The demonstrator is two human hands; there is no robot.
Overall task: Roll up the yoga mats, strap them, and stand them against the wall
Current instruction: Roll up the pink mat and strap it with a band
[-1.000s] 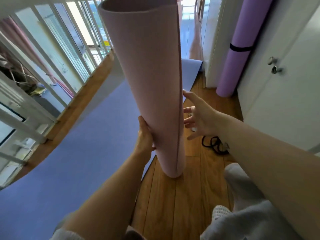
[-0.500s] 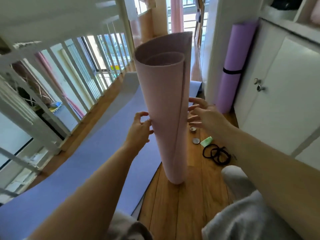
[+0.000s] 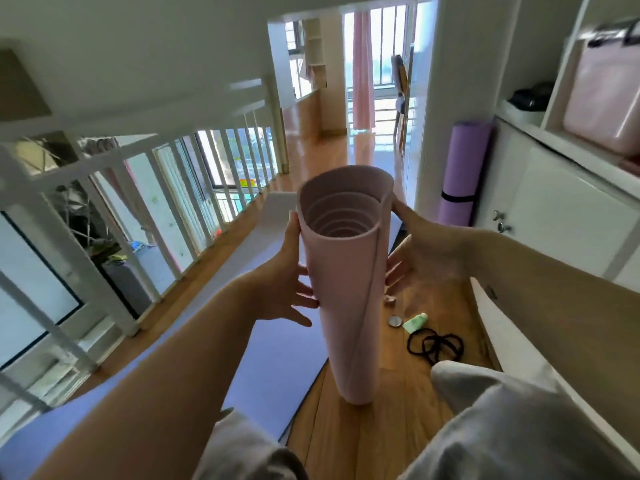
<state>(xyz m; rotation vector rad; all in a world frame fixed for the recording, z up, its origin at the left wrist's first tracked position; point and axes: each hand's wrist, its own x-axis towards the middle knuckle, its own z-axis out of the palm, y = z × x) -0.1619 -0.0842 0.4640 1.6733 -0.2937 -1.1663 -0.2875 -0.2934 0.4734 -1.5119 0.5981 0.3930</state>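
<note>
A loosely rolled pink yoga mat stands upright on its end on the wooden floor, its open top showing several loose coils. My left hand presses flat against its left side with straight fingers. My right hand touches the right side near the top, fingers spread. A blue-purple mat lies unrolled on the floor to the left. A rolled purple mat with a black strap around it leans against the wall at the back right. Black elastic straps lie on the floor to the right.
A white railing runs along the left over a drop. White cabinets line the right side. A green tube and two small round lids lie near the straps. My knee in grey trousers is at lower right.
My view has risen, so the mat's open top now shows. Both hands slid up the roll from near its lower part to just under the top rim.
</note>
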